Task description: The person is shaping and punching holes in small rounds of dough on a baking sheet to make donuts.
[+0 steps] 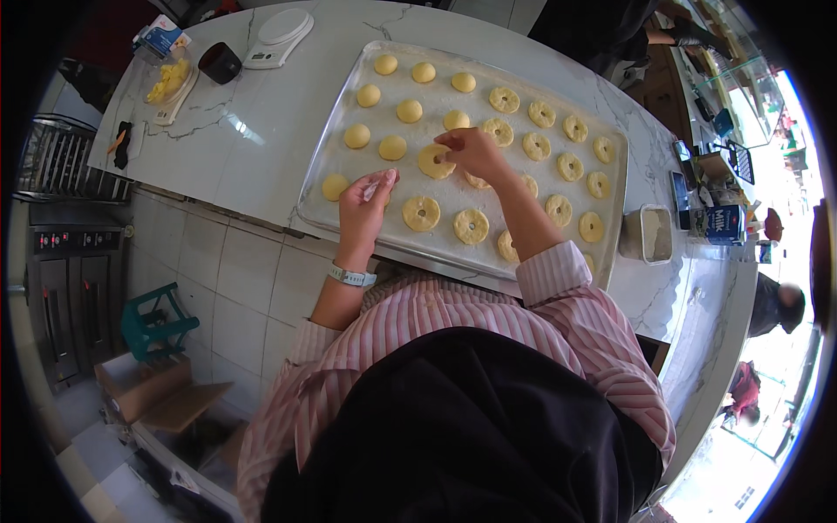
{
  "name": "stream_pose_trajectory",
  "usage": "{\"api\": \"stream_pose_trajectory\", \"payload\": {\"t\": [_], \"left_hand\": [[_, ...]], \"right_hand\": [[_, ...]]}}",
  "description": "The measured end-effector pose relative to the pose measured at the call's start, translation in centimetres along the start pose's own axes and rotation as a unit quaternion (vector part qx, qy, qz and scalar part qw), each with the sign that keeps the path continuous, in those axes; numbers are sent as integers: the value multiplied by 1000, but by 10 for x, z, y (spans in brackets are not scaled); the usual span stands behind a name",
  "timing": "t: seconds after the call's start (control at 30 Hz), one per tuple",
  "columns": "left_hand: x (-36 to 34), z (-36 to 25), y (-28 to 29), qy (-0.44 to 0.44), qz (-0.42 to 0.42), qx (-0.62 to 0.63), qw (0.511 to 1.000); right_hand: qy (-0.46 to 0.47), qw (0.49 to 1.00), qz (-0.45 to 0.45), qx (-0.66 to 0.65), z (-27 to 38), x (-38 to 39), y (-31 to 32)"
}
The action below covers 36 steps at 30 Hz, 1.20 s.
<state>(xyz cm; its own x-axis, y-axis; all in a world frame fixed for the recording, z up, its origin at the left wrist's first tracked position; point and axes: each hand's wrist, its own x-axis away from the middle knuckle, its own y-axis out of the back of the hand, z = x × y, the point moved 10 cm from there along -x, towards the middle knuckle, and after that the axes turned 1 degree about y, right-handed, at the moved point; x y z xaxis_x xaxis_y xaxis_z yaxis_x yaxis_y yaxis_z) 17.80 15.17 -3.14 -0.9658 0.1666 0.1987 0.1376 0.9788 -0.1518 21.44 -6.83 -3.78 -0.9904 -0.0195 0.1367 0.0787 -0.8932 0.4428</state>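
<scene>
A large metal tray [342,215] lies on the counter, bearing several smooth dough balls [356,136] on the left and several holed dough rings [471,225] on the right. My right hand [469,150] is on a dough ring [429,166] at the middle, fingers curled over it, thumb at its hole. My left hand [366,200] hovers over the tray's near left, beside a dough ball [335,186], fingers drawn together with white powder on the tips; whatever lies inside them is hidden.
Scales [277,39], a dark cup [220,63] and a bowl of yellow chunks [168,80] stand at back left. Right are a powder-filled container [645,234] and a blue carton [717,225]. A green stool [157,320] stands below left. Another person [593,30] is across the counter.
</scene>
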Motion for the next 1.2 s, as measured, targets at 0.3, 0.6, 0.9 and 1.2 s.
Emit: {"api": "stream_pose_trajectory", "payload": {"t": [0.3, 0.6, 0.9, 1.2], "left_hand": [[8, 3, 2, -85, 9, -52, 995], [41, -22, -26, -302, -4, -262, 917], [39, -12, -31, -225, 33, -171, 959], [9, 26, -136, 259, 264, 423, 827]], "right_hand": [[-12, 885, -405, 229, 18, 177, 256], [-307, 897, -224, 224, -178, 290, 332], [-268, 850, -213, 400, -121, 274, 313], [131, 962, -66, 230, 60, 131, 44]]}}
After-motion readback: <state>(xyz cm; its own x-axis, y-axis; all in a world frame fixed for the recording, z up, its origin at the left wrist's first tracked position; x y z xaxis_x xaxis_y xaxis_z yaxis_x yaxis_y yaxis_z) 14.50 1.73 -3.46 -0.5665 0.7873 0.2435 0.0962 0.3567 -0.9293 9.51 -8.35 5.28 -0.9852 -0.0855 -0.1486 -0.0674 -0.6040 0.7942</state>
